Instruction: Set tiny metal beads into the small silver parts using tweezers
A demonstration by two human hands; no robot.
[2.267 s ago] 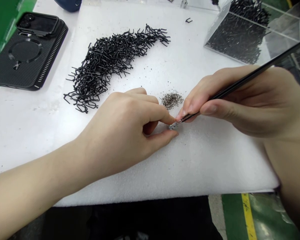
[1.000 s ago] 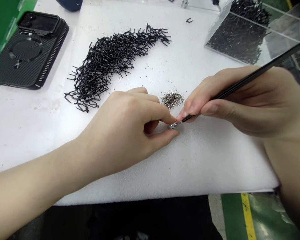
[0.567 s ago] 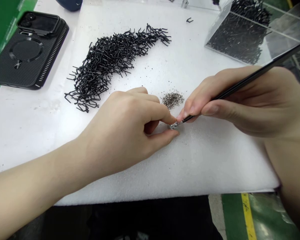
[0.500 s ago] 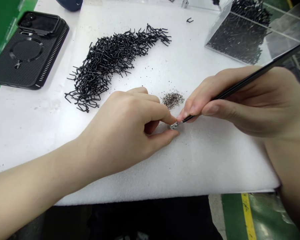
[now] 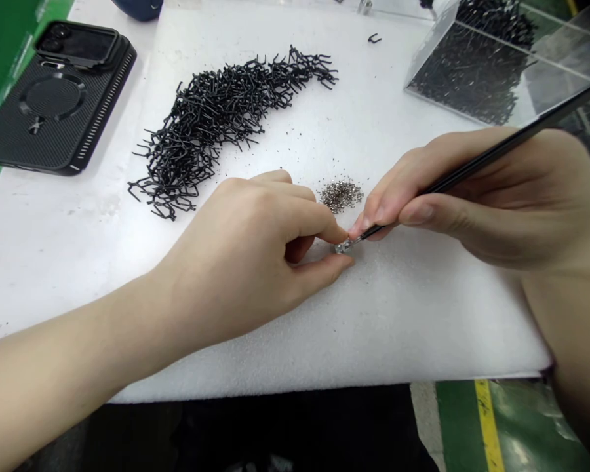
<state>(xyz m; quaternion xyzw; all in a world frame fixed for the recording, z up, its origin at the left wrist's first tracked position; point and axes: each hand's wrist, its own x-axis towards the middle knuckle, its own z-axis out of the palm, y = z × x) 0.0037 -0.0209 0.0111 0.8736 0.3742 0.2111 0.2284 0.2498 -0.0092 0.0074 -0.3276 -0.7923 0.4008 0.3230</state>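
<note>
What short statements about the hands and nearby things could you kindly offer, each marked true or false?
1. The right hand holds a slim black tool. True.
2. The shiny grains lie inside the clear box. False: the shiny grains lie on the white sheet.
3. The small shiny piece sits between the thumb and index finger of the left hand. True.
4. The phone-like device lies right of the curved black pile. False: it lies left of the pile.
</note>
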